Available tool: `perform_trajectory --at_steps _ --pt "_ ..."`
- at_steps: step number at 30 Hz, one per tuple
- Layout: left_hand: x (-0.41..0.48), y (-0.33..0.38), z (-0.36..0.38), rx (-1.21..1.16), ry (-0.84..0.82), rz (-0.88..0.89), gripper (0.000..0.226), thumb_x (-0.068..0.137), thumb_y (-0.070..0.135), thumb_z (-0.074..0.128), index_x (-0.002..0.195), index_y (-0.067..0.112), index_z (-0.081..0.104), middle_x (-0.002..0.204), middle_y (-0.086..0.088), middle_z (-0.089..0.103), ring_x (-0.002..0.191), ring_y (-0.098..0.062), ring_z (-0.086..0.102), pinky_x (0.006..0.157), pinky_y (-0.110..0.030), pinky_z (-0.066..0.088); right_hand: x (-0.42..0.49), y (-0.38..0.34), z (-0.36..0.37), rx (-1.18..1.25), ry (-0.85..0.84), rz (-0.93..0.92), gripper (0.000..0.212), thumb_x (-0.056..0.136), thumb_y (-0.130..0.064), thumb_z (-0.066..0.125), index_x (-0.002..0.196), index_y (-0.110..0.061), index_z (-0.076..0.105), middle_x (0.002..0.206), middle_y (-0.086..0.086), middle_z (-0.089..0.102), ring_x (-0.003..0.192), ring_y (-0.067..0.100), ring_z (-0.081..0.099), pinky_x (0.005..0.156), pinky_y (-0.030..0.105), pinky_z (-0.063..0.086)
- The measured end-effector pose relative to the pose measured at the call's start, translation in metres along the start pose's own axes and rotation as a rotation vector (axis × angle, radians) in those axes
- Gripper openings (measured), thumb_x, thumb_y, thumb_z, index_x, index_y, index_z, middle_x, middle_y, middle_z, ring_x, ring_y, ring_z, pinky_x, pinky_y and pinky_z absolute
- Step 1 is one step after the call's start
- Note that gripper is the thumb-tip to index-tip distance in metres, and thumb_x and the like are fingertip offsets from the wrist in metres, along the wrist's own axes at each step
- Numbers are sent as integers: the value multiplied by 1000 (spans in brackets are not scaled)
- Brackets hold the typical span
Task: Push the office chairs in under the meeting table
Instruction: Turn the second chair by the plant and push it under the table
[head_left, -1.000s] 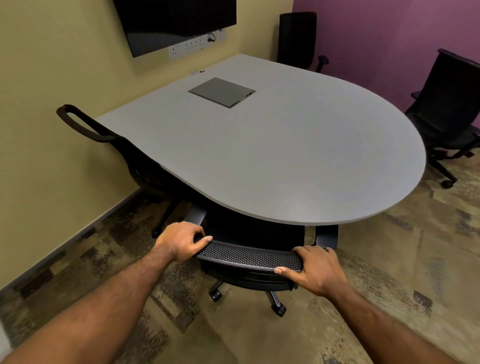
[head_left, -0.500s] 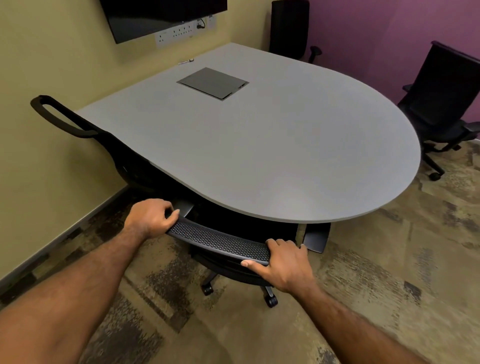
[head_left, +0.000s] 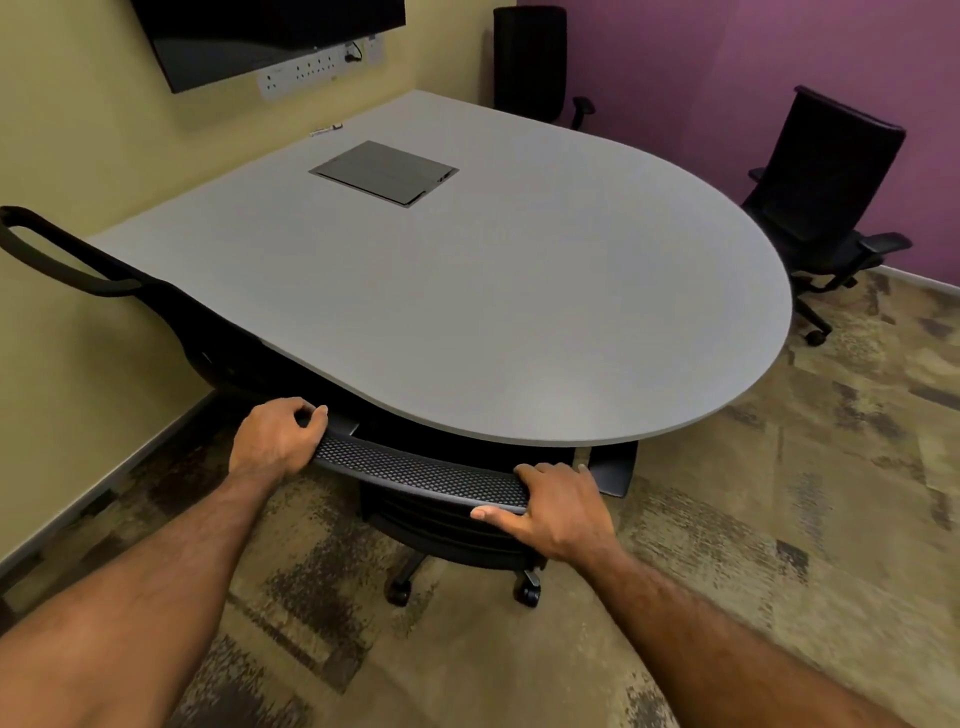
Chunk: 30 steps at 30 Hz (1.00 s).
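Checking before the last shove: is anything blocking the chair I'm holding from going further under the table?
Nothing visible blocks it. Both the left hand and right hand grip the mesh chair's backrest, which already sits at the edge of the meeting table. The space beneath is dark, so hidden table legs cannot be ruled out.

Both bare forearms stretched forward and slightly inward, coming in from the bottom corners. Left hand (head_left: 278, 437) curled into a loose fist-like grip, knuckles up, fingers wrapped over the left end of the chair's backrest top (head_left: 421, 470), thumb tip just showing. Right hand (head_left: 553, 506) flatter, palm down on the right end, fingers draped over the far edge, thumb pointing left along the near side. Wrists pretty much straight.
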<state>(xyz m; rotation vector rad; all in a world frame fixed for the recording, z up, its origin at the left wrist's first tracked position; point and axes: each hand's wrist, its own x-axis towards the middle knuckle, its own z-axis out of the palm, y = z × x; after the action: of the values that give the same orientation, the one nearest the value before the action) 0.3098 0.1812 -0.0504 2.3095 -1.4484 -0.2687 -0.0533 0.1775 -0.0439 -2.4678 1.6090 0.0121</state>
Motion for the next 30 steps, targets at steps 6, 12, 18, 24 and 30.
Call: perform_trajectory --at_steps 6,12,18,24,30 --pt "-5 39 15 -65 31 0 33 96 48 56 86 21 71 79 -1 67 76 -24 62 71 -37 53 16 48 -10 24 -35 -7 98 65 -103 22 118 -32 63 106 -7 71 102 18 62 114 62 25" --pt "6 58 27 -74 49 -5 35 96 45 56 73 20 67 71 1 65 71 -24 62 68 -35 48 38 70 -19 2 -85 -12 100 65 -104 19 123 -33 58 107 -7 67 100 18 59 105 55 35" --pt "31 46 28 -38 36 17 35 96 41 57 86 13 75 82 -6 71 74 -25 61 71 -36 48 43 57 -13 6 -7 -12 95 65 -103 17 108 -31 62 93 -8 66 86 17 58 86 43 45" --pt "60 37 20 -67 33 -25 32 94 38 59 90 10 75 89 -10 72 77 -25 62 74 -36 50 53 29 -9 8 9 27 96 64 -104 15 102 -28 61 81 -10 56 76 15 48 86 44 48" --pt "74 34 12 -78 -5 -29 30 96 34 59 98 8 74 95 -12 72 85 -27 64 85 -41 56 65 18 -12 15 14 9 97 64 -104 14 98 -28 63 78 -9 57 76 17 56 81 40 51"
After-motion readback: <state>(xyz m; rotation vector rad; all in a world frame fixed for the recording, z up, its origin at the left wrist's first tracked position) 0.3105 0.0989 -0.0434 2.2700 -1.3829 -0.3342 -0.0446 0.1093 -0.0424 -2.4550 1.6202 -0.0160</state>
